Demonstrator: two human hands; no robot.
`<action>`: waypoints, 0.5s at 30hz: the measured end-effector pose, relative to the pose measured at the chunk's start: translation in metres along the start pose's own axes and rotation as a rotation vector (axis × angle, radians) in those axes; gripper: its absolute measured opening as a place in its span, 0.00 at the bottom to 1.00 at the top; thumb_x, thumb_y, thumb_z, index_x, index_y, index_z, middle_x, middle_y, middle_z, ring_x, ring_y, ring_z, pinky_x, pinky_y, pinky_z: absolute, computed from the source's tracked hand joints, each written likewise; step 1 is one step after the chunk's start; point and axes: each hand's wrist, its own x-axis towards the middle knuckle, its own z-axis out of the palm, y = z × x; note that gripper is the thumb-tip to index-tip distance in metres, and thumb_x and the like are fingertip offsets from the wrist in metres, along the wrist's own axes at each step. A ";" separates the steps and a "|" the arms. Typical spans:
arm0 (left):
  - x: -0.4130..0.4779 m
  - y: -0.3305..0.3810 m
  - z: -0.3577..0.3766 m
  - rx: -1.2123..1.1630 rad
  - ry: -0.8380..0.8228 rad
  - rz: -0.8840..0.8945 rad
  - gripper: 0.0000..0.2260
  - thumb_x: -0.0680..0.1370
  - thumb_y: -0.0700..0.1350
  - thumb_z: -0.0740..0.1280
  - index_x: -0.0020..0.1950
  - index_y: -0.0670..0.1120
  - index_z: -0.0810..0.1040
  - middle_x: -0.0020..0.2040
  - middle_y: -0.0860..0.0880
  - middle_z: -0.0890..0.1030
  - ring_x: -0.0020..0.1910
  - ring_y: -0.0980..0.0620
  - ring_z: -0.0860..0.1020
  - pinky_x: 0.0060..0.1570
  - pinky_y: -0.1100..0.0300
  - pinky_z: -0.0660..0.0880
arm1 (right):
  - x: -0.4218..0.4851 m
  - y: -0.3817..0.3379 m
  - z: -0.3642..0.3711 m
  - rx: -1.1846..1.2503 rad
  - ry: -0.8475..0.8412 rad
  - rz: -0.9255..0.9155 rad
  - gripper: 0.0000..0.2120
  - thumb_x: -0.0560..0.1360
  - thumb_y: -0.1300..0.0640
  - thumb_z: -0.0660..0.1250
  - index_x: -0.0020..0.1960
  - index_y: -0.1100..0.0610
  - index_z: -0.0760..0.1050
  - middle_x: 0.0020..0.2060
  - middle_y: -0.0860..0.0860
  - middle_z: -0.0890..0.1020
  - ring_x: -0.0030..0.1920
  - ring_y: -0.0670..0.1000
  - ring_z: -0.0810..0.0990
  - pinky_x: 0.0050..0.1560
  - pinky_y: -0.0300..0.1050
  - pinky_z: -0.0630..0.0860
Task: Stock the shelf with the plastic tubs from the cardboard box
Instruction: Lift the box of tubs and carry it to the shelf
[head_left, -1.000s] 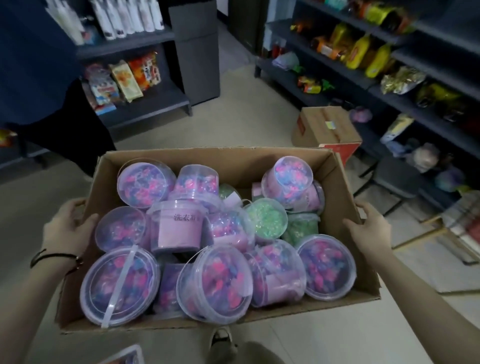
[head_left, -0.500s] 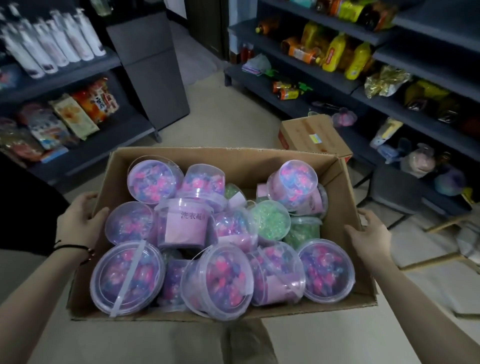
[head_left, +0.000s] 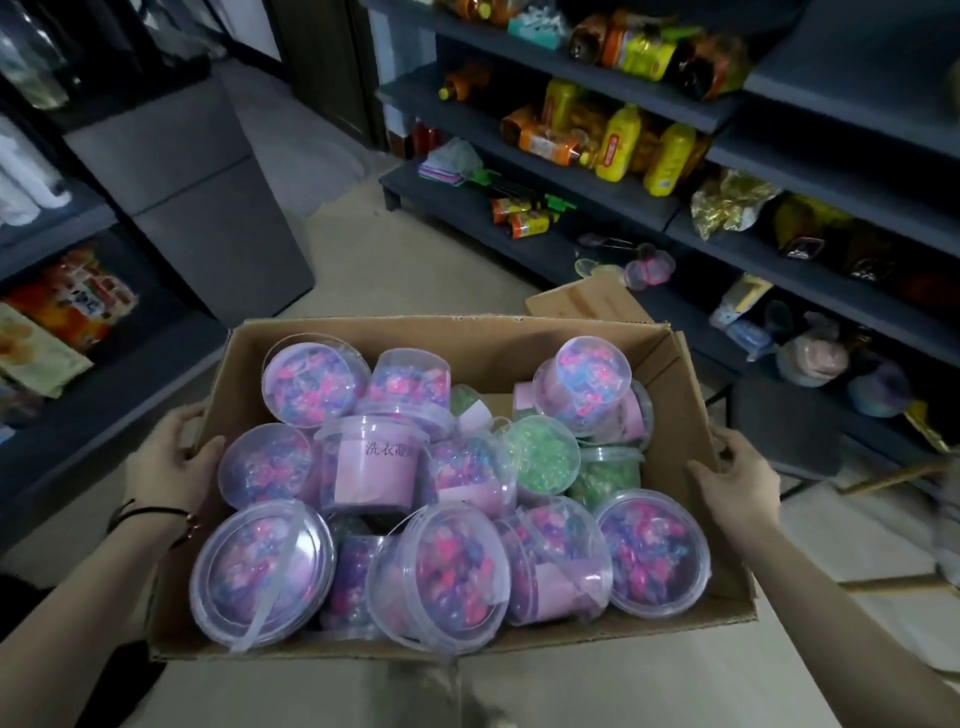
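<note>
The shelf (head_left: 831, 291) runs along my right. I hold the box (head_left: 493, 358) before me, heaped with tubs (head_left: 262, 571). It looks heavy, with walls that may flex. The tubs look stiff and slick, so I would grasp each round its body. My left hand (head_left: 166, 467) grips the left wall, my right hand (head_left: 737, 483) the right.

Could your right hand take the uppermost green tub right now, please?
Probably not yet: the right hand and left hand both grip the cardboard box, holding it up; the uppermost green tub lies uncovered.
</note>
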 end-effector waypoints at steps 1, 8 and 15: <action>0.025 0.007 0.007 -0.011 -0.015 0.018 0.18 0.76 0.39 0.69 0.65 0.43 0.73 0.59 0.38 0.79 0.56 0.37 0.77 0.56 0.47 0.71 | 0.011 -0.010 0.007 0.004 0.010 0.014 0.20 0.73 0.61 0.70 0.64 0.53 0.74 0.48 0.57 0.82 0.43 0.53 0.75 0.46 0.46 0.72; 0.199 0.074 0.054 0.014 -0.110 0.146 0.17 0.75 0.40 0.69 0.63 0.46 0.74 0.56 0.39 0.80 0.54 0.38 0.77 0.53 0.50 0.71 | 0.085 -0.072 0.050 0.052 0.123 0.131 0.17 0.73 0.62 0.70 0.61 0.54 0.74 0.47 0.55 0.82 0.43 0.55 0.77 0.46 0.47 0.73; 0.324 0.169 0.108 0.084 -0.172 0.304 0.17 0.75 0.39 0.70 0.63 0.44 0.75 0.54 0.38 0.80 0.51 0.38 0.77 0.49 0.57 0.66 | 0.161 -0.108 0.075 0.042 0.201 0.240 0.18 0.72 0.62 0.70 0.61 0.56 0.75 0.47 0.59 0.83 0.46 0.59 0.78 0.45 0.46 0.70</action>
